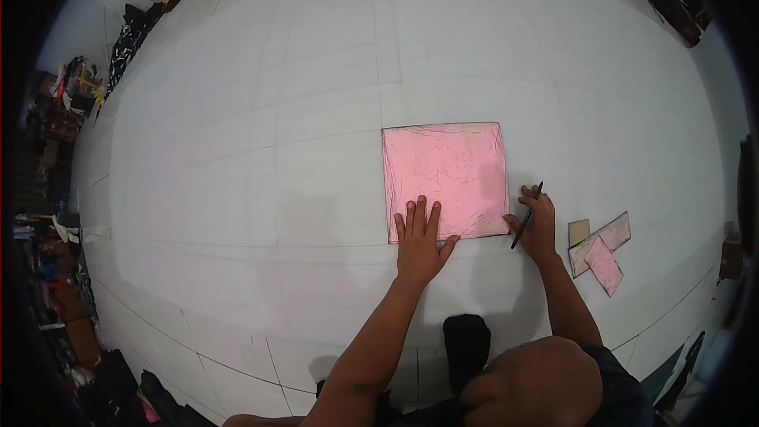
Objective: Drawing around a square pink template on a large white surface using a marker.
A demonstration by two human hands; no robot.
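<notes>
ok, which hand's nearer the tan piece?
Right. The right hand holds the pen just left of the tan piece; the left hand rests on the pink square, farther left.

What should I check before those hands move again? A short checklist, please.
1. Left hand resting on the large pink sheet, fingers spread: ok.
2. Pen in the right hand's grip: ok.
3. Right hand by the sheet's right edge: ok.
4. Pen tip touching the white surface: cannot tell.
5. Small pink pieces apart from the large sheet, off to the right: ok.
</notes>
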